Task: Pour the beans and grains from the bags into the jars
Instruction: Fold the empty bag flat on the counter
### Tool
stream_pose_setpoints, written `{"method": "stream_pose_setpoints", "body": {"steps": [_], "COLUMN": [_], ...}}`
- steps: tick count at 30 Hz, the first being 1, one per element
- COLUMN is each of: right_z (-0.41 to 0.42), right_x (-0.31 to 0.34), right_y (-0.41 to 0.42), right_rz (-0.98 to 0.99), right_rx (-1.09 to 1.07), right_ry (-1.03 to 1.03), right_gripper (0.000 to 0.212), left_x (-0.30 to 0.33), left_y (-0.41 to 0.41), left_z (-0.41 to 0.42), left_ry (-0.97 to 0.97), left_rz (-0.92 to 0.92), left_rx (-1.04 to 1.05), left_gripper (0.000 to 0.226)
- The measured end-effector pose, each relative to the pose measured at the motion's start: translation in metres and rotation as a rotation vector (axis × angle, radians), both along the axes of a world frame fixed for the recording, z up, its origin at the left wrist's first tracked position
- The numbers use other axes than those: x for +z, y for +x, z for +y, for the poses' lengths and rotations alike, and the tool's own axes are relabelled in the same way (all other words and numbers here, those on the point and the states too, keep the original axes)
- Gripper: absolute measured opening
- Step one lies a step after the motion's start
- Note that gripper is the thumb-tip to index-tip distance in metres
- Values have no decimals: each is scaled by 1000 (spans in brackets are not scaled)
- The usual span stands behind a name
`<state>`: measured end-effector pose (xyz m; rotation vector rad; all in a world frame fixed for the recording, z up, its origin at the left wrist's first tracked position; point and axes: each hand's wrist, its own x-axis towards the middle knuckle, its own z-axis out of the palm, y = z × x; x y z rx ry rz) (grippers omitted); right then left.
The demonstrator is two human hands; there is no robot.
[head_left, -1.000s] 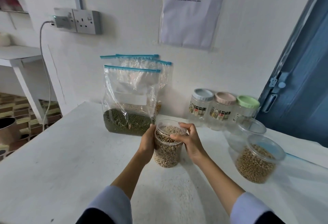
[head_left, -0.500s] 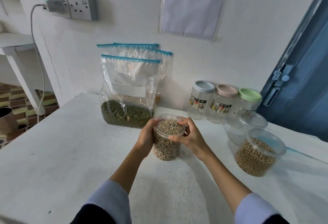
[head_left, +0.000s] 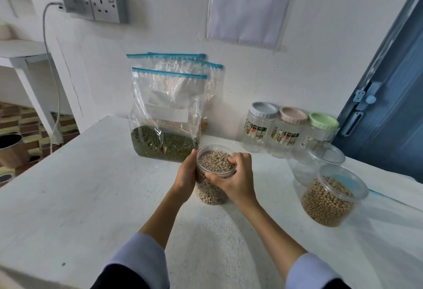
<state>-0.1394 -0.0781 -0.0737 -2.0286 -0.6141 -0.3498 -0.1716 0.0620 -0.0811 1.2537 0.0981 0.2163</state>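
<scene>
Jar of pale beans (head_left: 211, 193) stands on white table (head_left: 91, 185), just in front of bag of green beans (head_left: 163, 123). Left hand (head_left: 186, 172) grips its side; right hand (head_left: 237, 180) curls over its rim. 2nd filled jar (head_left: 328, 199) stands at right.
</scene>
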Motion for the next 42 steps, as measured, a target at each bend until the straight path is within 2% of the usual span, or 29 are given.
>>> {"method": "stream_pose_setpoints", "body": {"steps": [3,5,8,11,14,17,22,29,42], "right_z": [9,12,10,8,15,22,22,-25,-171], "right_x": [5,14,35,49,49,41,37,38,37], "right_y": [-9,-9,-1,12,16,10,-3,-13,-36], "right_rz": [-136,-237,-41,-50,-55,-78,-62,-54,39], "right_rx": [-184,-214,28,265,270,93,-98,-195,-305], "right_ry": [-172,-281,-425,-600,-833,-806,-758,-738,-797], "right_gripper": [72,76,78,81,80,67,58,54,60], "left_x": [3,3,1,0,-9,-23,-24,-27,-24], "left_y": [-5,-7,-13,-18,-16,-12,-8,-9,-23], "left_z": [2,7,13,16,5,-7,-13,-57,-198], "left_ry": [-19,-25,-7,145,313,327,303,393,465], "left_rz": [-61,-66,-52,-19,-19,-49,-76,-84,-144], "left_rx": [-62,-120,-218,-338,-284,-156,-162,-179,-273], "left_gripper": [30,45,71,90,113,115,105,106,103]}}
